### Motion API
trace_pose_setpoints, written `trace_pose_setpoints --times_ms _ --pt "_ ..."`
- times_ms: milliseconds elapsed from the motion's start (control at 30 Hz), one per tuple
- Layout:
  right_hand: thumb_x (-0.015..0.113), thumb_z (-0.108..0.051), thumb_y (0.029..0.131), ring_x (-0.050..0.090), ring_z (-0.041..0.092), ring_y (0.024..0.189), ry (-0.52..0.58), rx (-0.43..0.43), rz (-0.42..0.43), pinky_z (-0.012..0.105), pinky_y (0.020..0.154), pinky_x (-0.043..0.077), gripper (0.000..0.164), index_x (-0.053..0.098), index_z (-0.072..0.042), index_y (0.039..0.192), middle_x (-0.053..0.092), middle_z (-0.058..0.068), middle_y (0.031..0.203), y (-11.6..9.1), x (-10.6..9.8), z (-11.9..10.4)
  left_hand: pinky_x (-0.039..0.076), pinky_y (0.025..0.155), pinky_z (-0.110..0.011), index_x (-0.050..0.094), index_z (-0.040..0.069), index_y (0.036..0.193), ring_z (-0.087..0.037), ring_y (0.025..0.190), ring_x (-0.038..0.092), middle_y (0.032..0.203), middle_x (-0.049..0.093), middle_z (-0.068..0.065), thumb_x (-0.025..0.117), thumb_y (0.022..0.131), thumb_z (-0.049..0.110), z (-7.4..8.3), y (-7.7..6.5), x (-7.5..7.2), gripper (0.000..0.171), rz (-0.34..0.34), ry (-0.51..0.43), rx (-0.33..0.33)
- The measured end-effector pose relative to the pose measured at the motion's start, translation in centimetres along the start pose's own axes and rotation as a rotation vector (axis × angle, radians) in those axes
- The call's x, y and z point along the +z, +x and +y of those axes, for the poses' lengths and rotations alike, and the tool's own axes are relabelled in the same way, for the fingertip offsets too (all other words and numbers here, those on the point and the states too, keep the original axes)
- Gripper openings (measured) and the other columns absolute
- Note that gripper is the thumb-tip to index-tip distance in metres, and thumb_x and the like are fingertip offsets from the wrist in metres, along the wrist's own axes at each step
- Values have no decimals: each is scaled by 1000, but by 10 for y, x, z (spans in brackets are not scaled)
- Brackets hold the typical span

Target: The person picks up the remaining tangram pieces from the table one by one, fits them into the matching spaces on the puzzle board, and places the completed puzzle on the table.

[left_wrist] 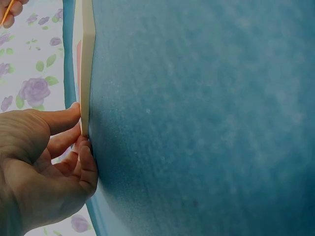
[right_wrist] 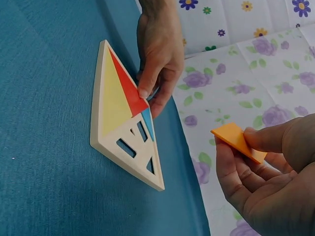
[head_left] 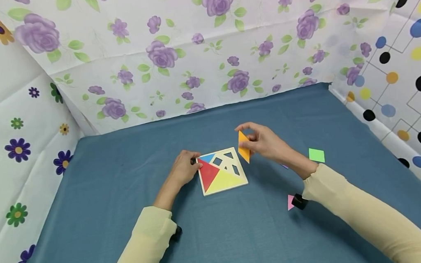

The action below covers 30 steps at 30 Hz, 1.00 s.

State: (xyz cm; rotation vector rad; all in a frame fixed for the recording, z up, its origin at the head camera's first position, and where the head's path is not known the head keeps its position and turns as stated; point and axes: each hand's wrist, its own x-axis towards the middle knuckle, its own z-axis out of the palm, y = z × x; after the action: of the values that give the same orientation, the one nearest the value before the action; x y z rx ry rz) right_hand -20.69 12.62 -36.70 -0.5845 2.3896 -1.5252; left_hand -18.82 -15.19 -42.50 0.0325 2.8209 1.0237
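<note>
My left hand (head_left: 183,166) pinches the left edge of a wooden tangram tray (head_left: 229,162) by its far corner, thumb on top. In the tray lie a red triangle (head_left: 208,175), a yellow triangle (head_left: 226,180) and a blue triangle (head_left: 207,157); its right part shows several cut-out openings. Just right of the tray, my right hand (head_left: 265,140) holds an orange parallelogram (head_left: 245,155) up off the table between thumb and fingers. The right wrist view shows the orange piece (right_wrist: 231,135) tilted, with the thumb across its face.
A green square (head_left: 316,155) lies to the right, beyond my right forearm. Nearer me is a pink piece (head_left: 290,202), partly covered by a black wrist device (head_left: 299,201). A sliver of a purple piece (head_left: 285,166) shows beside the forearm. Patterned cloth walls border the blue table (head_left: 241,236).
</note>
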Motion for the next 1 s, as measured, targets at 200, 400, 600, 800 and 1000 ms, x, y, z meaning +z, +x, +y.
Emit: trace_pose_setpoints --times_ms 200,400,600,800,1000 --pt "67 -6 101 68 29 76 9 -23 33 61 81 56 45 55 -10 144 71 14 90 6 2 4 50 90 -42 64 4 140 -29 109 52 133 54 -17 68 102 14 0 -1 1 40 -7 -1 -1" --pt "69 -5 100 69 29 78 37 -37 44 60 79 57 44 57 -8 142 72 14 91 12 4 9 50 91 -43 64 4 140 -29 109 53 132 54 -17 68 102 14 0 0 0 39 -7 4 -4" --pt "67 -5 101 69 29 78 34 -37 19 59 79 57 38 59 -3 138 73 16 95 16 9 15 49 91 -43 64 4 140 -29 109 52 133 54 -18 68 102 14 1 0 -1 39 -4 7 -9" --pt "64 -6 103 69 28 81 20 -24 6 59 80 57 32 62 2 133 73 16 99 17 15 20 49 91 -43 64 4 140 -29 110 52 133 54 -17 67 103 14 1 0 -1 39 -7 2 -10" --pt "63 -5 103 70 28 81 27 -18 -35 57 79 58 31 62 6 132 73 14 96 19 19 24 50 90 -43 64 4 140 -29 109 52 133 54 -17 68 102 14 0 0 0 40 -7 10 -1"
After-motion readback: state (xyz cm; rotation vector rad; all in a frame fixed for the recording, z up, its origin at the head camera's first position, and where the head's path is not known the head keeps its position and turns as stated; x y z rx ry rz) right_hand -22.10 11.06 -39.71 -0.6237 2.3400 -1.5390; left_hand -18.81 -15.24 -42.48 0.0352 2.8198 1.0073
